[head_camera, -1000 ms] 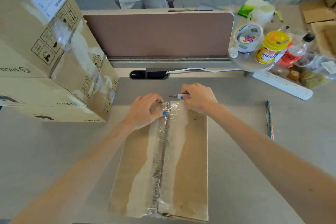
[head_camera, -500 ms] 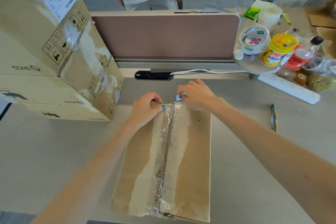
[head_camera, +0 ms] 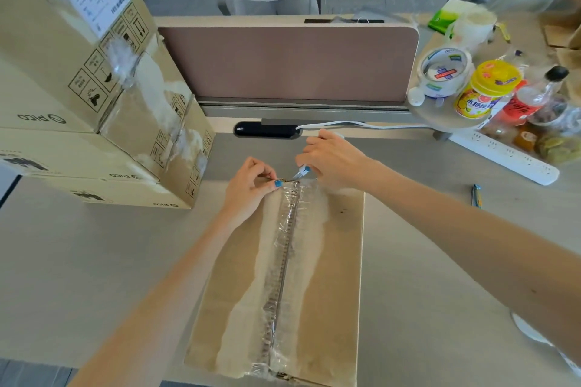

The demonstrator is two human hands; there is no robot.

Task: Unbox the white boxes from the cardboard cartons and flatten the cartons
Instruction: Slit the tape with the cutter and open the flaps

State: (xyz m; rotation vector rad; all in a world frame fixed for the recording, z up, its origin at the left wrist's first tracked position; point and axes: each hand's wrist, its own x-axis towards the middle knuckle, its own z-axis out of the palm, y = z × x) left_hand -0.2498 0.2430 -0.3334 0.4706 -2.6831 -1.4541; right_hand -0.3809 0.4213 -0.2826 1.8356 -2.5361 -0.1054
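A brown cardboard carton point(head_camera: 339, 276) lies on the desk in front of me, its top seam sealed with crinkled clear tape point(head_camera: 284, 264) along the middle. My right hand point(head_camera: 333, 160) grips a small blue-and-white cutter point(head_camera: 302, 171) with its tip at the far end of the tape seam. My left hand point(head_camera: 250, 185) presses on the carton's far edge just left of the seam, fingers curled down over the corner. No white boxes show; the carton is closed.
Stacked taped cartons point(head_camera: 94, 110) stand at the left. A pink desk divider point(head_camera: 289, 63) runs behind, with a person standing beyond it. At the right are a tape roll point(head_camera: 445, 72), jars and bottles point(head_camera: 490, 88), a white power strip point(head_camera: 506, 154) and a pen point(head_camera: 477, 195).
My right hand has tilted the cutter so its tip now points down at the seam's far end. My left hand stays at the carton's far edge.
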